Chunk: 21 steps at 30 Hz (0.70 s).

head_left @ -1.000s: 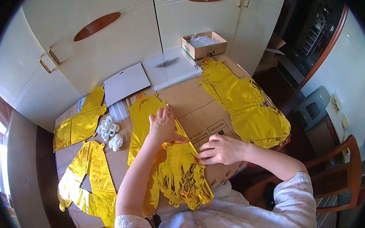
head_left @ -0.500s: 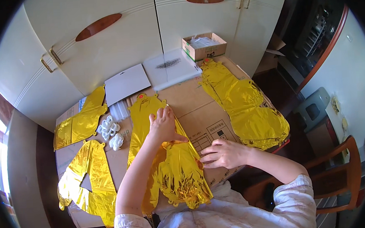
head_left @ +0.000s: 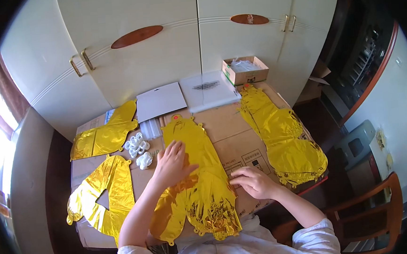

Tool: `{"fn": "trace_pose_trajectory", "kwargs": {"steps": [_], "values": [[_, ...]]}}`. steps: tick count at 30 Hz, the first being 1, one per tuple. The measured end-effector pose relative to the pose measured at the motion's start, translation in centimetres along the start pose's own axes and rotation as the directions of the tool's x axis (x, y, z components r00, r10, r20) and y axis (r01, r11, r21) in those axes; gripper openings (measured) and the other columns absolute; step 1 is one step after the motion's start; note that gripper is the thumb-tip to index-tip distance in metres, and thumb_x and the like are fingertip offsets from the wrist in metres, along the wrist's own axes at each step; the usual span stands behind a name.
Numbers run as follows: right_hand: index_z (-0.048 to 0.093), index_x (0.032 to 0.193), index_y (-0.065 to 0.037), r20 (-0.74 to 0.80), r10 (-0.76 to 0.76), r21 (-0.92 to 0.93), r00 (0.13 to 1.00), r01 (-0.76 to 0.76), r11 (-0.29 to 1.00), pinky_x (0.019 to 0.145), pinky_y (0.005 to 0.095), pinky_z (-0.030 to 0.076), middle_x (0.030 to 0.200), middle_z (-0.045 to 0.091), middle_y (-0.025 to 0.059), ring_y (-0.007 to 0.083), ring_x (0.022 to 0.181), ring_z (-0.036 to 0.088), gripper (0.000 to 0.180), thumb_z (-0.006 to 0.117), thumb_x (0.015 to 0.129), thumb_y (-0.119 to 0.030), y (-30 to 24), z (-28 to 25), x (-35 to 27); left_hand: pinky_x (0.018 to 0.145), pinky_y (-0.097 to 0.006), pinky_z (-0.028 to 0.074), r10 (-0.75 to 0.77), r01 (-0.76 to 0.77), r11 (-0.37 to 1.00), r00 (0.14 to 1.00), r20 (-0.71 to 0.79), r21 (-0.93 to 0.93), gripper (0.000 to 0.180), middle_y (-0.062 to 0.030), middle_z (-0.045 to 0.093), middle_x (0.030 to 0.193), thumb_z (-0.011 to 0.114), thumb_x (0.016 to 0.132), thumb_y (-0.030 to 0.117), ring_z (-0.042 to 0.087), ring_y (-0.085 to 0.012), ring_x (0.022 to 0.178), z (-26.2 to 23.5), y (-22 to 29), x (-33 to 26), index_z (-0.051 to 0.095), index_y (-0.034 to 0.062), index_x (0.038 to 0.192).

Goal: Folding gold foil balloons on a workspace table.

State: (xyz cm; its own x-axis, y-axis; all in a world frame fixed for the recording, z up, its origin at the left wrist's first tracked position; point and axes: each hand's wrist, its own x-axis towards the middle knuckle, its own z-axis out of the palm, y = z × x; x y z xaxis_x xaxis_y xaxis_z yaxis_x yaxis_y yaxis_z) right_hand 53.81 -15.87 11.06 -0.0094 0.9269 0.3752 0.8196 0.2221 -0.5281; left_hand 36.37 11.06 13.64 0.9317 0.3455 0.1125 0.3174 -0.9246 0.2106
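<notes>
A flat gold foil balloon (head_left: 192, 142) lies in the middle of the cardboard-covered table, its near end crinkled. My left hand (head_left: 172, 166) is open above its left part, fingers stretched and thumb spread. Beside its right edge, my right hand (head_left: 252, 182) is open too, with fingers extended toward the foil and nothing visible in them. To the right rest flat gold foil balloons (head_left: 284, 140), seemingly layered. On the left are another gold foil piece (head_left: 107, 136) and a gold balloon with a triangular hole (head_left: 120, 189).
White ribbon coils (head_left: 137, 146) and a white bundle (head_left: 144, 160) sit left of the middle balloon, near clear straws (head_left: 151, 129). Behind are a white sheet (head_left: 161, 101), a clear plastic pack (head_left: 210, 91) and a small carton (head_left: 252, 75). A wooden chair (head_left: 393, 203) stands at right.
My left hand has lifted off the middle balloon and shifted left. My right hand has drawn slightly away from its edge. The whole view has moved, so everything sits lower and further right.
</notes>
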Motion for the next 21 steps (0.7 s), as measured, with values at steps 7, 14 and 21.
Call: {"fn": "trace_pose_trajectory", "kwargs": {"steps": [7,14,21], "values": [[0.042,0.139,0.0,0.009,0.095,-0.325,0.995,-0.087,0.942,0.113,0.0453,0.029,0.148,0.039,0.0185,0.0321,0.135,0.04,0.051,0.049,0.099,-0.031,2.2,2.3,3.7,0.109,-0.052,0.027,0.014,-0.022,0.996,0.996,0.089,0.089,0.097,-0.0237,0.043,0.141,0.069,0.073,0.061,0.035,-0.0342,0.137,-0.5,-0.7,-9.1,0.042,-0.0067,0.137],[0.039,0.142,0.0,0.051,0.141,-0.339,0.989,-0.116,0.934,0.116,0.0451,0.024,0.148,0.039,0.0184,0.0297,0.14,0.034,0.057,0.041,0.101,-0.038,3.6,3.5,4.6,0.112,-0.058,0.017,-0.019,0.014,0.998,0.995,0.093,0.055,0.106,-0.0233,0.037,0.147,0.068,0.07,0.067,0.027,-0.0354,0.142,1.2,-0.1,-9.4,0.039,-0.0072,0.14],[0.041,0.139,0.002,0.028,0.123,-0.347,0.992,-0.106,0.932,0.116,0.0448,0.025,0.145,0.043,0.0174,0.0305,0.137,0.037,0.055,0.044,0.1,-0.036,3.5,3.5,4.6,0.112,-0.059,0.016,0.015,-0.021,0.997,0.997,0.078,0.072,0.106,-0.0227,0.038,0.146,0.066,0.072,0.068,0.027,-0.035,0.142,1.5,1.0,-8.7,0.038,-0.0082,0.14]]}}
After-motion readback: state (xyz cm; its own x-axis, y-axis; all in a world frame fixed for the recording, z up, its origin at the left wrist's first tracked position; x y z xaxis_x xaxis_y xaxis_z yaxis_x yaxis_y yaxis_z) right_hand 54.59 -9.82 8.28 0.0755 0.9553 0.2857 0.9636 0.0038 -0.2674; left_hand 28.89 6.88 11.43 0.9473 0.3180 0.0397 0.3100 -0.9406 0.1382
